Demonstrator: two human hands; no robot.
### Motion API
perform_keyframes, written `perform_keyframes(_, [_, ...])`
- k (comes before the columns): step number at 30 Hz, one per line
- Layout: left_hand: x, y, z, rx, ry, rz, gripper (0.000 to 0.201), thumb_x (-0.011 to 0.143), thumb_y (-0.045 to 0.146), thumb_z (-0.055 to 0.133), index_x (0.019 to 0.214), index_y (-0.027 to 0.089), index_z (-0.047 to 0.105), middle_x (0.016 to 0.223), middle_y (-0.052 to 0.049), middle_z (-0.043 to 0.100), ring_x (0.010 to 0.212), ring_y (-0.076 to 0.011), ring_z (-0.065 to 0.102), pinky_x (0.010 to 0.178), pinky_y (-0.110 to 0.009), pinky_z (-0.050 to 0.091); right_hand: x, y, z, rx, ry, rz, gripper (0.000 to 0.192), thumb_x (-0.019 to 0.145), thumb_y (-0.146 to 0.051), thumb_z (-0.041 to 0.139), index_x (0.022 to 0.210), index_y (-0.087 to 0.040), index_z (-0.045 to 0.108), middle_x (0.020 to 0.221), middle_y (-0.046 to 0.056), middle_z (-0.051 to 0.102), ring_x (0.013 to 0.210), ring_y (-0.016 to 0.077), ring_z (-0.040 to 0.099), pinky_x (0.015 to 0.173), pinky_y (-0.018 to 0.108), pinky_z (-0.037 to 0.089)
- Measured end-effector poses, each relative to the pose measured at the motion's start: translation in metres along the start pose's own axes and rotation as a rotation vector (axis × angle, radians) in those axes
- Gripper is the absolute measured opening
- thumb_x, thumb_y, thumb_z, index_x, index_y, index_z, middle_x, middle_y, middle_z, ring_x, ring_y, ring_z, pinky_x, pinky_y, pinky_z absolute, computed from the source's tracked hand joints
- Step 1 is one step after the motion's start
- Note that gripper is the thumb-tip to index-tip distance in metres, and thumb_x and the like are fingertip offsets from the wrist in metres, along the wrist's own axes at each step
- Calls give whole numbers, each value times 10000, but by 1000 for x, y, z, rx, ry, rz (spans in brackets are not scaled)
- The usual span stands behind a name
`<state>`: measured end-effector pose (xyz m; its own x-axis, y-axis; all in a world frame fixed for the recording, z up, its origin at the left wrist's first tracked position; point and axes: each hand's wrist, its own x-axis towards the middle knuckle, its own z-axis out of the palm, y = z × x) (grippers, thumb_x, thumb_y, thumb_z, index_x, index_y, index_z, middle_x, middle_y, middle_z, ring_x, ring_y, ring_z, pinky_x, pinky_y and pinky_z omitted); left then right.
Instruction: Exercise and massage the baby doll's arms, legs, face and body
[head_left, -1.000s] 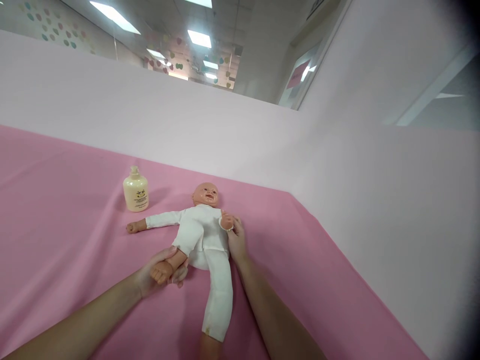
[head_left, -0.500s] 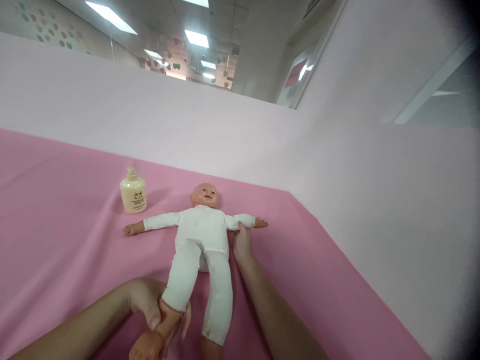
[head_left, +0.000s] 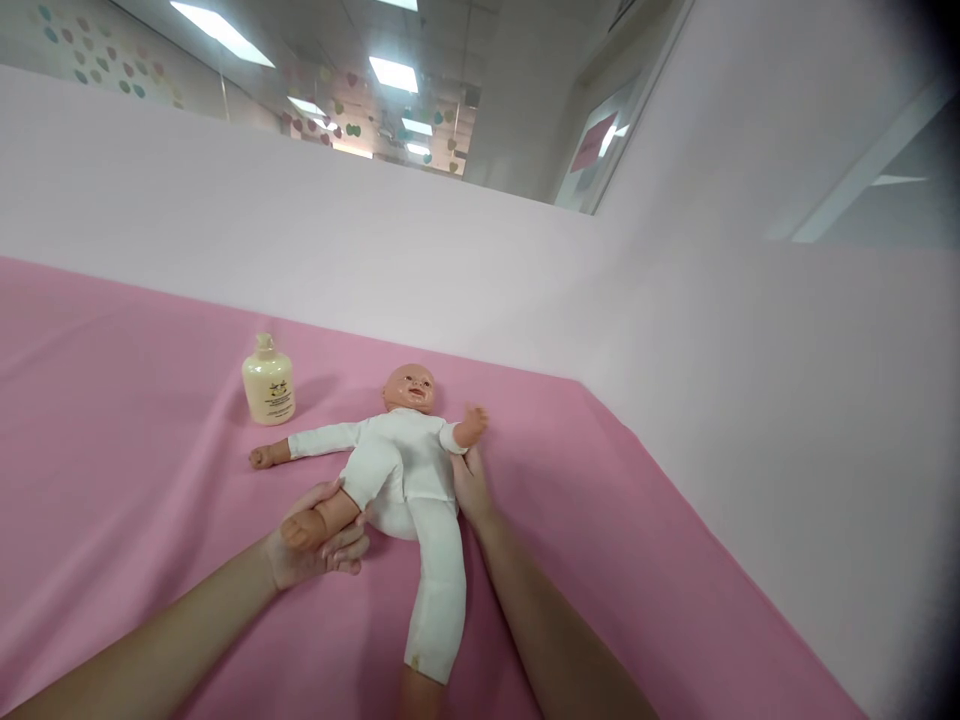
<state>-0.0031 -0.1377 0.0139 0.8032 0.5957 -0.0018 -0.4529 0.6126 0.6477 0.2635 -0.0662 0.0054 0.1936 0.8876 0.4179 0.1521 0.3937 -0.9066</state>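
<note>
A baby doll (head_left: pixel 420 455) with a white cloth body lies on its back on a pink sheet (head_left: pixel 600 560). My left hand (head_left: pixel 322 535) is wrapped from beneath around the doll's lower leg on the left side of the view, and that leg is bent up towards the belly. On the right of the doll, my right hand (head_left: pixel 471 480) holds its arm, which is bent upward with the small hand raised; my fingers are partly hidden behind the sleeve. The doll's other leg lies straight towards me, its foot out of frame. Its other arm stretches out to the left.
A pale yellow pump bottle (head_left: pixel 268 385) stands on the sheet left of the doll's head. A white wall (head_left: pixel 375 260) rises behind the sheet and another on the right. Above the back wall is a window (head_left: pixel 420 90) showing ceiling lights.
My left hand has pushed the doll's leg up and away from me, bending it over the belly. My right hand has raised the doll's arm, which lay outstretched before.
</note>
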Motion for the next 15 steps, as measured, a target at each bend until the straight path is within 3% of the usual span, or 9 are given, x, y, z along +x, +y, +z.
perform_keyframes(3, [1, 0, 7, -24, 164, -14, 625, 990, 661, 415, 768, 135, 671, 445, 50, 326, 513, -106, 328, 560, -246, 387, -2, -5, 0, -201, -89, -137, 389, 853, -288, 569, 1202, -304, 739, 1260, 64, 643, 1266, 280, 519, 1181, 491, 377])
perform_keyframes(6, [5, -2, 13, -32, 293, -64, 619, 1023, 603, 394, 769, 119, 684, 457, 43, 350, 509, -105, 324, 541, -249, 390, -4, -9, 0, -353, -180, -227, 463, 843, -191, 517, 1215, -330, 756, 1241, 71, 613, 1249, 283, 501, 1164, 492, 386])
perform_keyframes(10, [8, -3, 15, -26, 318, -117, 569, 941, 643, 558, 811, 105, 691, 497, 40, 410, 514, -110, 330, 542, -272, 441, -7, -12, 0, -453, -230, -251, 533, 830, -139, 489, 1260, -331, 739, 1248, 77, 586, 1263, 293, 477, 1170, 516, 374])
perform_keyframes(15, [7, -6, 7, 14, 246, -107, 586, 917, 684, 562, 828, 118, 683, 496, 37, 418, 526, -123, 339, 577, -290, 463, -5, -6, -1, -384, -184, -209, 456, 859, -186, 510, 1228, -326, 740, 1238, 74, 604, 1254, 283, 499, 1164, 497, 385])
